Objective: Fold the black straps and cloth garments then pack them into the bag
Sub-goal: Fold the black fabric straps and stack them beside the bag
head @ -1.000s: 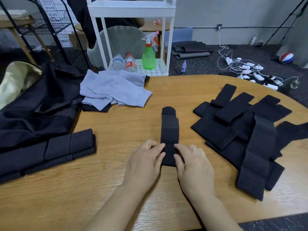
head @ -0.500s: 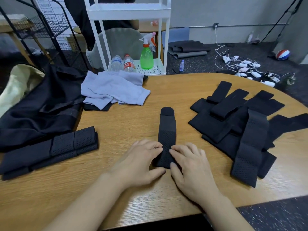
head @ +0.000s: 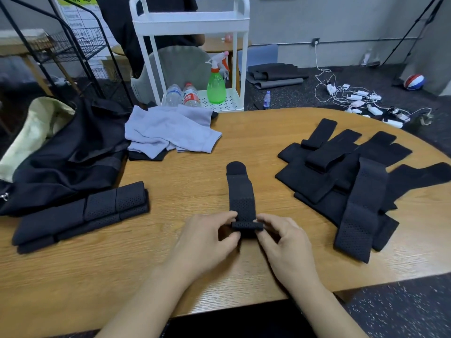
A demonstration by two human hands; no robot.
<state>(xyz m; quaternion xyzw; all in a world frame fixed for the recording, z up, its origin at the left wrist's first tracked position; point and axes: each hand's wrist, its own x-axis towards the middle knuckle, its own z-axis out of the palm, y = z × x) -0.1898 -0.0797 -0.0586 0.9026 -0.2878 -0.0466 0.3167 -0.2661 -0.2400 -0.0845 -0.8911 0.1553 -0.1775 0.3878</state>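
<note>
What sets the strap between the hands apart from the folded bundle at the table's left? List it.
1. The strap is a single narrow piece; the folded bundle is wider and stacked in layers.
2. The strap points away from the person; the bundle lies crosswise.
3. Both hands pinch the strap's near end; the bundle lies untouched.
Both are black with perforated sections.

Red label on water bottle [head: 191, 95]: white characters, too small to read.

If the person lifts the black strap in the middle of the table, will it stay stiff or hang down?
The black strap probably hangs limp: its near end already curls over where the left hand and right hand pinch it. Likely light, being thin and perforated. Lying flat on the table, it should not roll.
</note>
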